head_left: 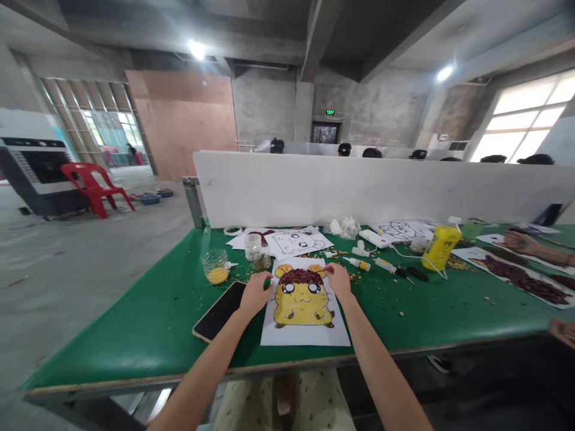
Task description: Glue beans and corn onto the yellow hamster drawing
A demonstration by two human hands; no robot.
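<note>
A white sheet with a seed-covered hamster picture (302, 308) lies flat on the table in front of me. Its body is yellow, the top of its head dark red, its ears orange-yellow. At the sheet's left edge rests my left hand (256, 293), fingers slightly apart and holding nothing I can see. My right hand (338, 280) is by the hamster's right ear, thumb and forefinger pinched together; whatever is between them is too small to make out. Beside my left forearm lies a dark phone (220, 312). A clear jar with yellow contents (217, 274) stands beyond it.
Scattered seeds, glue bottles (358, 263) and a yellow bottle (441, 245) are on the green table (148, 323). Behind the picture are more drawings (299, 241) and clear jars (258, 254). A white partition (359, 188) borders the far side. A co-worker's hand (521, 240) is at right.
</note>
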